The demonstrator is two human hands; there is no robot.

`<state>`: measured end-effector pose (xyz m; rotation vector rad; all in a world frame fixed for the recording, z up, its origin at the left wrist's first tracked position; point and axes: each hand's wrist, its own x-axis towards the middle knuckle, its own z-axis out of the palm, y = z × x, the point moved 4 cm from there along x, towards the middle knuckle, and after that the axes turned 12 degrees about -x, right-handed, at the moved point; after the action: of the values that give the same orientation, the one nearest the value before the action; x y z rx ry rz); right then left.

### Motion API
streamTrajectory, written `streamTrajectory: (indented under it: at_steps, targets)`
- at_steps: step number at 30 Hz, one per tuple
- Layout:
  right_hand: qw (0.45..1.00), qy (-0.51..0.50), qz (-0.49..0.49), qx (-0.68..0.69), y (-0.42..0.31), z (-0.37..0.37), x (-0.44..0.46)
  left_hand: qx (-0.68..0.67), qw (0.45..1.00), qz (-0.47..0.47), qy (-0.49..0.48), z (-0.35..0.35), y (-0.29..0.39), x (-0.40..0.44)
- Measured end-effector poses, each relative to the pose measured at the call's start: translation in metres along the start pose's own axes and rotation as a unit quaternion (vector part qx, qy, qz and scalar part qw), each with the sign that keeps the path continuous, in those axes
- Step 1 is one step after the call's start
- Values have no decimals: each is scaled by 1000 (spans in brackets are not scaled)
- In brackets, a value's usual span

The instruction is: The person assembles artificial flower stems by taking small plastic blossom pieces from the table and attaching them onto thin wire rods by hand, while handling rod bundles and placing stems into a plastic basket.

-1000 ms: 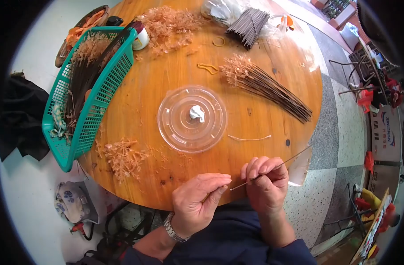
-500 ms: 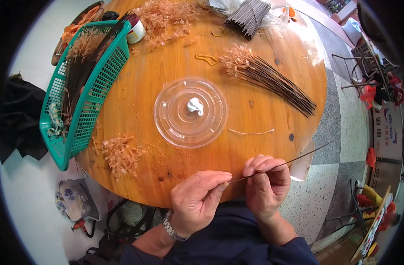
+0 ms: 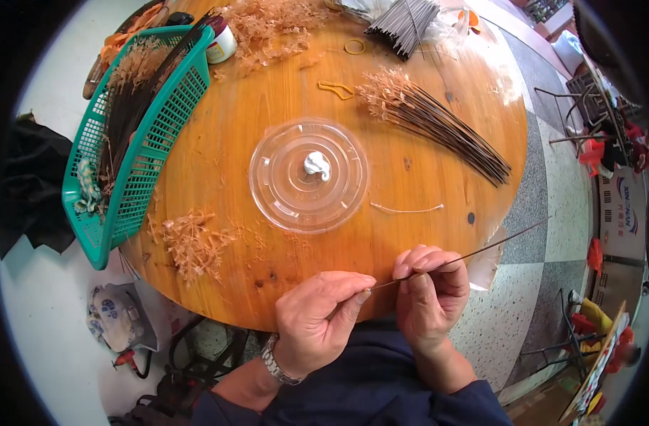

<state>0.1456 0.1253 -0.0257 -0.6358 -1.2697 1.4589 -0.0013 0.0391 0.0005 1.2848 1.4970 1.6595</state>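
Note:
A thin dark stem (image 3: pixel 505 240) runs between my hands at the table's front edge and sticks out to the upper right. My right hand (image 3: pixel 432 295) is closed in a pinch around it. The stem's left end meets the closed fingertips of my left hand (image 3: pixel 321 316), which wears a metal watch at the wrist. Beyond my hands lies a clear round plastic lid (image 3: pixel 275 181) with a white lump (image 3: pixel 317 165) at its middle. A short pale string (image 3: pixel 407 210) rests to the right of the lid.
A green basket (image 3: pixel 157 106) of dark stems stands at left, a white jar (image 3: pixel 221 46) beside it. Orange sprigs (image 3: pixel 189 245) lie front left, others (image 3: pixel 275 32) at back. Bundled flowered stems (image 3: pixel 445 128) lie at right, grey sticks (image 3: pixel 402 28) behind.
The stem's left end, earlier apart from my left hand, now meets its fingertips. My right hand has moved slightly, and the stem slants less steeply. The view has shifted a little.

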Motion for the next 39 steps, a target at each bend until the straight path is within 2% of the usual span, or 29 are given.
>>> streamTrajectory:
  at_steps: [8,11,17,20,29,39]
  targets:
    - [999,20,-10,-31,-2,2,-2,14,1000,2,0,1,2,2]
    - [995,29,-52,-76,-4,3,-4,22,1000,-7,-3,1,4,1]
    - [982,-19,-79,-170,-10,-2,-4,47,999,8,-25,3,4,2]
    - [978,-51,-69,-191,-14,3,-2,45,999,11,-27,5,4,3]
    - [981,-45,-37,-187,-13,2,-3,34,999,7,-31,4,3,2]
    - [966,-53,-70,-241,-15,3,-2,44,998,10,-39,4,4,4]
